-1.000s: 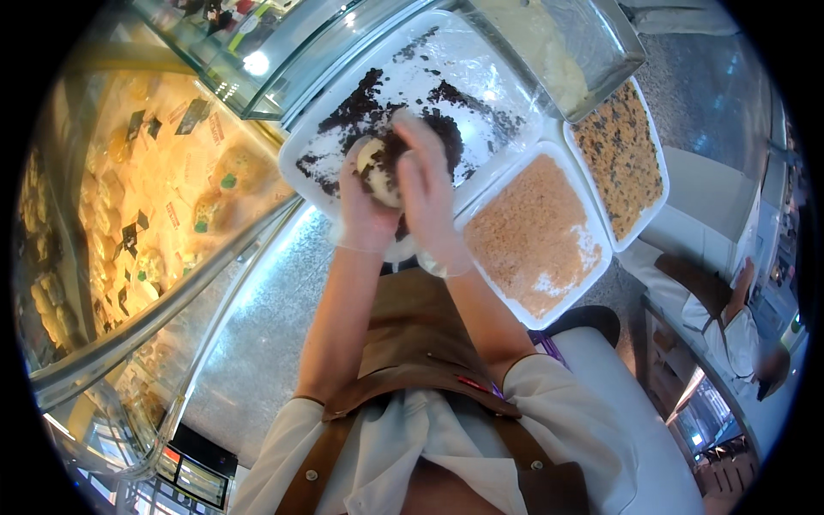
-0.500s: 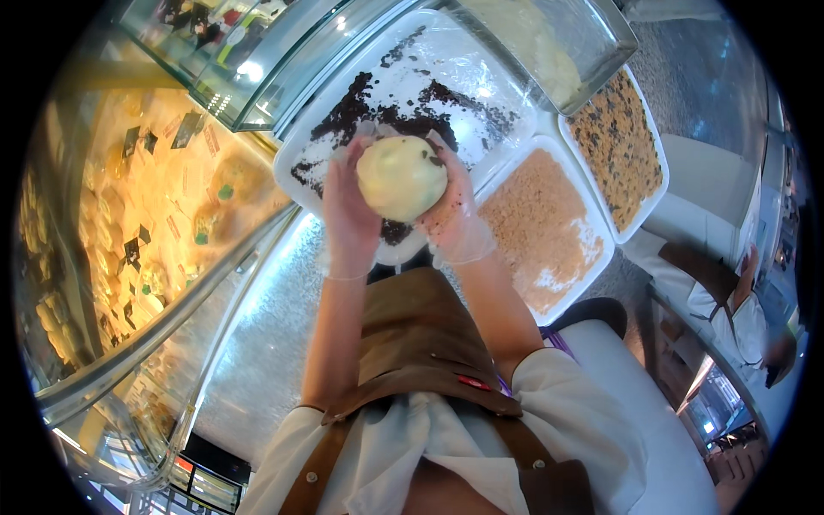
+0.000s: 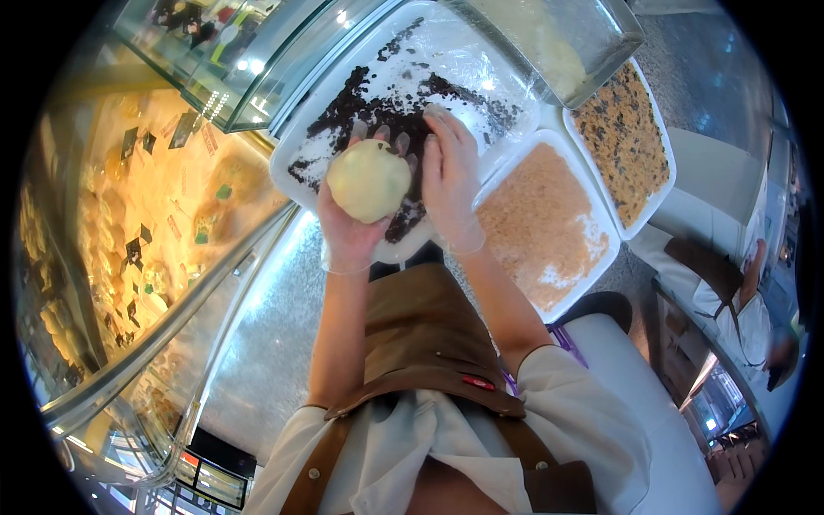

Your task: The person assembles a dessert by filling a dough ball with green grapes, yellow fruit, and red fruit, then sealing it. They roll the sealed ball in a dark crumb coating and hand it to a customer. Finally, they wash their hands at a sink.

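My left hand [image 3: 348, 227], in a clear plastic glove, cups a round cream-coated bun [image 3: 369, 180] from below, with its fingertips showing along the far side. The bun is pale yellow and bears a few dark specks at its upper right. Also gloved, my right hand [image 3: 451, 176] is apart from the bun, just to its right, palm turned toward it and fingers stretched out. Both hands are over a white tray [image 3: 296, 193] with dark crumbs [image 3: 352, 103] scattered across its bottom.
To the right stand a white tray of light brown crumbs [image 3: 536, 223] and another of speckled nutty crumbs [image 3: 627, 146]. A metal pan [image 3: 614, 69] of pale cream overlaps the trays at the far side. Glass display cases [image 3: 249, 112] border the left. Another person [image 3: 730, 292] is at far right.
My right hand has let go of the bun and moved up and right of it. The left hand, now holding the bun alone, has shifted slightly left.
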Demonstrator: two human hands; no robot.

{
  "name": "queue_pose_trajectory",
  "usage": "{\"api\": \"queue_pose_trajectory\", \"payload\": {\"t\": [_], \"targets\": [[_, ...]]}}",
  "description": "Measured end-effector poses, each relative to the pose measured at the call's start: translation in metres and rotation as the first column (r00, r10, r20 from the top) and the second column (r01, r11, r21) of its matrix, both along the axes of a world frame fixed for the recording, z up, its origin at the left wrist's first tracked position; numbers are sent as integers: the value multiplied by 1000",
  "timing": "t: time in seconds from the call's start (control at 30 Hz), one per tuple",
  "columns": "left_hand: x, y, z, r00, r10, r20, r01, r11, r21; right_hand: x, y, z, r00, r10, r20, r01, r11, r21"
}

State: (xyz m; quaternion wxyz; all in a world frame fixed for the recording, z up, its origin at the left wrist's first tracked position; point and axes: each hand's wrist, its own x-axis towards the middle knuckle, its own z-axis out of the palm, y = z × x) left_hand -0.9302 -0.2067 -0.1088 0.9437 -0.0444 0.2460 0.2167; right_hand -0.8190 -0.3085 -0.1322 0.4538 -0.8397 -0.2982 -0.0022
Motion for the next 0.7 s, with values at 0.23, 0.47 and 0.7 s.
{"api": "queue_pose_trajectory", "payload": {"t": [0.23, 0.47, 0.7], "targets": [[-10, 14, -3, 994, -2, -108, 4, 1000, 26, 3, 17, -20, 954, 266, 136, -209, 919, -334], [-6, 14, 1, 989, -46, -138, 43, 999, -23, 12, 25, -28, 909, 71, -412, -70, 997, 18], [-3, 4, -1, 982, -151, -109, 137, 982, -130, -12, 33, 38, 419, 268, -868, 216, 899, 382]]}}
